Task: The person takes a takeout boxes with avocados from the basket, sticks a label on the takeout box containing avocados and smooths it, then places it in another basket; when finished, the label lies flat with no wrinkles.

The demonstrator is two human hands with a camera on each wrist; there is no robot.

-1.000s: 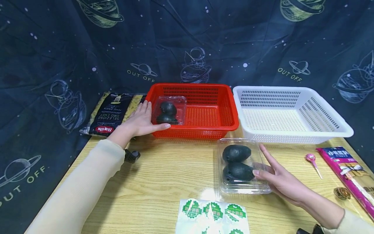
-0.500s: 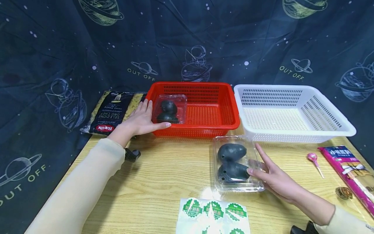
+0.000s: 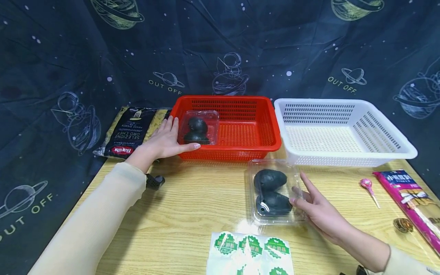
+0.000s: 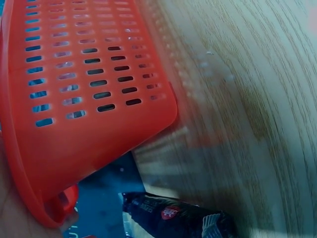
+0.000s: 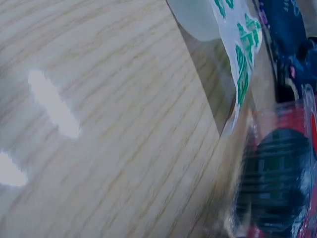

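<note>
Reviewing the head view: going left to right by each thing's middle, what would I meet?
Black pasta bag → left hand → red basket → held clear container → right hand → white basket → lollipop → pink packet.

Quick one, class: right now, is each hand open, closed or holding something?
Left hand: open, touching the rim of the red basket.
Right hand: holding a clear box with two dark items inside.
</note>
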